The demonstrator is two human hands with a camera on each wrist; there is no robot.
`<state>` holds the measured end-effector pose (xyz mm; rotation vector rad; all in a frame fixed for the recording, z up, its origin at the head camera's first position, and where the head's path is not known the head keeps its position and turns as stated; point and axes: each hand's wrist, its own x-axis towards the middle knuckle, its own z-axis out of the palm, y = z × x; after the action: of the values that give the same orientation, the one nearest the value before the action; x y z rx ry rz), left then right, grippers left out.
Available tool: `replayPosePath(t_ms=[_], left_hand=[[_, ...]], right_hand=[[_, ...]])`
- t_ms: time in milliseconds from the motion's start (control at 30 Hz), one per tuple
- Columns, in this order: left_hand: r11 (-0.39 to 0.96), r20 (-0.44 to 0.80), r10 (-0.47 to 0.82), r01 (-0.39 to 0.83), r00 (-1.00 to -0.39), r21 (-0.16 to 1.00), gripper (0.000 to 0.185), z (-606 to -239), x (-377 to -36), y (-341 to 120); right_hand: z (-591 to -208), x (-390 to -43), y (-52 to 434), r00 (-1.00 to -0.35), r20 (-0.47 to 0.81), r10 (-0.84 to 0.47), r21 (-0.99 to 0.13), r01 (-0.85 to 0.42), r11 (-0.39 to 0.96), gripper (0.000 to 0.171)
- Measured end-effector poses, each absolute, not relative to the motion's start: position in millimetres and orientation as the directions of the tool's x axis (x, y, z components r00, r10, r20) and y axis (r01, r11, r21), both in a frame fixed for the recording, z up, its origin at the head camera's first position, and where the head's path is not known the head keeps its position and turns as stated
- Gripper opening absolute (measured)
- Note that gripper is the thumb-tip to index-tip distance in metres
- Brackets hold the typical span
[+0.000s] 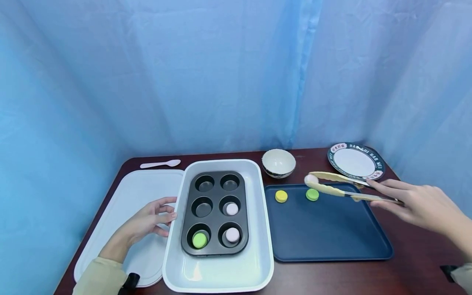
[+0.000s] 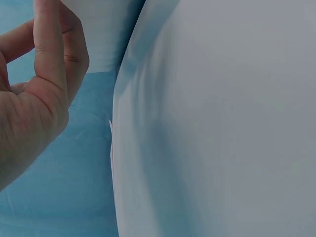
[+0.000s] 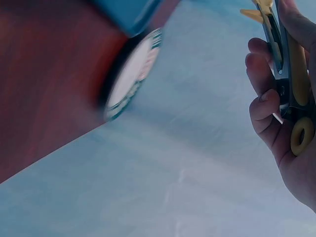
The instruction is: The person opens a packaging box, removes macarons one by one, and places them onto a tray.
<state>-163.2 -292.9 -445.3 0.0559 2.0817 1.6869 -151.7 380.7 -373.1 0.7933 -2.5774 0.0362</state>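
My right hand (image 1: 416, 203) grips yellow tongs (image 1: 339, 186), whose tips pinch a pale pink macaron (image 1: 311, 179) above the far edge of the dark blue tray (image 1: 332, 233). On that tray lie a yellow macaron (image 1: 281, 196) and a green macaron (image 1: 312, 194). A black muffin tin (image 1: 215, 213) sits in a white baking dish (image 1: 221, 270); it holds two pink macarons (image 1: 232, 209) and a green one (image 1: 199, 240). My left hand (image 1: 151, 219) rests with relaxed fingers against the dish's left rim. The right wrist view shows fingers (image 3: 264, 113) curled round the tongs' handle (image 3: 296, 74).
A white board (image 1: 121, 205) lies under my left hand, with a white spoon (image 1: 160, 164) behind it. A small bowl (image 1: 278, 162) and a patterned plate (image 1: 355, 162) stand at the back of the dark wooden table (image 1: 416, 262). Blue curtains surround the table.
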Motion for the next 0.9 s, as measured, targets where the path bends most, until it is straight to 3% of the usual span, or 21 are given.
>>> replayPosePath(t_ms=[167, 500, 900], left_hand=[[0.255, -0.321, 0.307, -0.247, -0.896, 0.935, 0.071, -445.1, -163.0, -293.0], [0.258, -0.318, 0.309, -0.243, -0.896, 0.935, 0.071, -445.1, -163.1, -293.1], [0.265, -0.326, 0.298, -0.25, -0.897, 0.931, 0.069, -444.3, -163.0, -292.0]], right_hand=[[-390.4, -139.7, 410.5, -0.807, 0.394, -0.44, 0.099, -0.439, 0.893, 0.067], [-415.9, -130.4, 443.8, -0.822, 0.412, -0.393, 0.083, -0.396, 0.915, 0.071], [-426.2, -126.3, 451.4, -0.854, 0.37, -0.366, 0.088, -0.359, 0.929, 0.074]])
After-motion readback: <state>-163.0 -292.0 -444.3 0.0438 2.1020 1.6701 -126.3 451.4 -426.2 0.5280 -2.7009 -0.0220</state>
